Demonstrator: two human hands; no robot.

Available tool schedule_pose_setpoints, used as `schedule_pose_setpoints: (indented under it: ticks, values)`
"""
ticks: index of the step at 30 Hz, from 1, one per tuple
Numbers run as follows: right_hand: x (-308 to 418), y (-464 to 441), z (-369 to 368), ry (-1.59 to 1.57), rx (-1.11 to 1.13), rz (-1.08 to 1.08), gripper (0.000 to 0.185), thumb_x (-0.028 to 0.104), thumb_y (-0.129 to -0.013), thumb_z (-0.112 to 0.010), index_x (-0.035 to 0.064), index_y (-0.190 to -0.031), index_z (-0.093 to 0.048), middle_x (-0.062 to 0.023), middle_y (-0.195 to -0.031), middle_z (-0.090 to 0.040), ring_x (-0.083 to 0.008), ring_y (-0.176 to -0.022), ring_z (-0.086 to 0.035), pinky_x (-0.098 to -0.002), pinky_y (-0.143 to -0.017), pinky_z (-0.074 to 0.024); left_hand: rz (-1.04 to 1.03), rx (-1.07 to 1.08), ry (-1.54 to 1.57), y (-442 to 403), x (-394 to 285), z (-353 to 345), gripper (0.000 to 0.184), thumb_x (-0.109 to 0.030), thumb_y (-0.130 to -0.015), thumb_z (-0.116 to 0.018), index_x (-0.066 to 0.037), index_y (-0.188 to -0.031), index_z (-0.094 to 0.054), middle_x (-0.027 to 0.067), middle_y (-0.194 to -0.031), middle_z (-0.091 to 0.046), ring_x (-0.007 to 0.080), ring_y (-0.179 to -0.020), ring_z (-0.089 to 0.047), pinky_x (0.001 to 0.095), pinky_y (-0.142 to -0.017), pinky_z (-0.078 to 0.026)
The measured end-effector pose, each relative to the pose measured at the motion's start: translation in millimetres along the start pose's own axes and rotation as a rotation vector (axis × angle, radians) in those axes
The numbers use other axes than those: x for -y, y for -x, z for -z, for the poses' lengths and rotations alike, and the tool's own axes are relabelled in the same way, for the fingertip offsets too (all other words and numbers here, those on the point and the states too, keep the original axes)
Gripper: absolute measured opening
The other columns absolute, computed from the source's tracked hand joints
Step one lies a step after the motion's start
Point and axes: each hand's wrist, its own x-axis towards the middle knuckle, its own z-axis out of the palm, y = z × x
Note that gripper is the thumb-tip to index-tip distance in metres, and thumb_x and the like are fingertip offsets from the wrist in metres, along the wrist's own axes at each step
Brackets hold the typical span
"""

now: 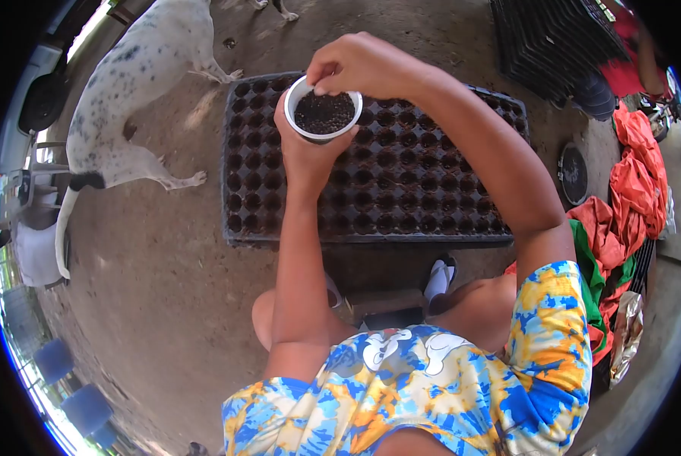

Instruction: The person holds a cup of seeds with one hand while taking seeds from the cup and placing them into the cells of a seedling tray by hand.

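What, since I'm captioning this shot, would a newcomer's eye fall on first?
Probably the white cup of dark granules, in the grip of the left hand above the wide dark tray of round cells, with the right hand at the cup's mouth. Next, the white dog with dark spots at upper left, then the heap of orange-red cloth on the right.

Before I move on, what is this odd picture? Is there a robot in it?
No robot, just a person working bare-handed, seen by one camera worn on the head, looking forward and down. The left hand holds a white cup of dark grains. The right hand has its fingers at the cup's mouth; whether they grip anything, I can't tell. Below them is a black tray with rows of round cells. A spotted dog is off to the left.
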Motion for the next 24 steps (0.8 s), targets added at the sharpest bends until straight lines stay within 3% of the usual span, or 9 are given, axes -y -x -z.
schedule_pose_setpoints:
  ticks: [2, 5, 8, 12, 18, 24]
  values:
    - [-18.4, -1.2, 7.1, -0.108, -0.055, -0.043, 0.022, 0.013, -0.081, -0.069, -0.0007, -0.098, -0.069, -0.0060, -0.083, -0.069, -0.0113, -0.078, -0.064, -0.0267, -0.071, -0.0510, -0.009, -0.018, 0.029, -1.5, 0.7, 3.1, 0.096, -0.005, -0.057, -0.086, 0.001, -0.135, -0.030, 0.0129, -0.125, -0.049, 0.0212, -0.115, -0.051, 0.0337, -0.100, -0.041]
    - [-43.4, 4.9, 7.1, -0.071, -0.089, -0.188, 0.020, 0.015, -0.079, -0.068, 0.0029, -0.094, -0.071, -0.0071, -0.076, -0.069, -0.0149, -0.069, -0.066, -0.0288, -0.066, -0.0512, 0.012, -0.051, 0.029, -2.6, -5.9, 7.7, 0.095, -0.006, -0.058, -0.086, 0.001, -0.134, -0.029, 0.0128, -0.125, -0.049, 0.0206, -0.115, -0.051, 0.0337, -0.100, -0.041]
    - [-86.1, 13.2, -17.0, 0.058, -0.163, -0.127, 0.019, 0.014, -0.080, -0.067, 0.0033, -0.095, -0.070, -0.0062, -0.072, -0.067, -0.0151, -0.066, -0.064, -0.0295, -0.065, -0.0504, 0.009, -0.065, 0.081, -2.9, -5.0, 8.9, 0.093, -0.005, -0.060, -0.085, 0.001, -0.134, -0.029, 0.0124, -0.124, -0.049, 0.0204, -0.114, -0.051, 0.0334, -0.099, -0.042]
    - [-81.6, 18.3, -16.3, 0.050, -0.022, -0.348, 0.020, 0.012, -0.082, -0.067, 0.0017, -0.100, -0.069, -0.0107, -0.082, -0.070, -0.0179, -0.074, -0.067, -0.0326, -0.072, -0.0513, -0.005, -0.064, 0.056, -3.1, -8.5, 9.1, 0.094, -0.003, -0.061, -0.085, 0.000, -0.135, -0.028, 0.0123, -0.125, -0.048, 0.0202, -0.114, -0.051, 0.0334, -0.099, -0.042]
    - [-80.7, 22.1, -13.5, 0.251, 0.015, -0.194, 0.021, 0.011, -0.080, -0.067, 0.0028, -0.099, -0.070, -0.0138, -0.085, -0.070, -0.0244, -0.077, -0.068, -0.0346, -0.074, -0.0521, 0.015, -0.077, 0.109, -2.2, -14.5, 7.9, 0.090, -0.005, -0.062, -0.086, 0.001, -0.133, -0.032, 0.0115, -0.126, -0.049, 0.0198, -0.117, -0.050, 0.0337, -0.103, -0.039]
    - [-82.8, 23.4, -14.1, 0.313, 0.020, -0.188, 0.020, 0.011, -0.080, -0.066, 0.0038, -0.098, -0.071, -0.0139, -0.090, -0.070, -0.0293, -0.082, -0.067, -0.0368, -0.077, -0.0519, 0.006, -0.067, 0.104, -2.8, -14.6, 6.7, 0.094, -0.002, -0.060, -0.085, 0.000, -0.135, -0.028, 0.0124, -0.124, -0.048, 0.0203, -0.115, -0.051, 0.0337, -0.100, -0.041]
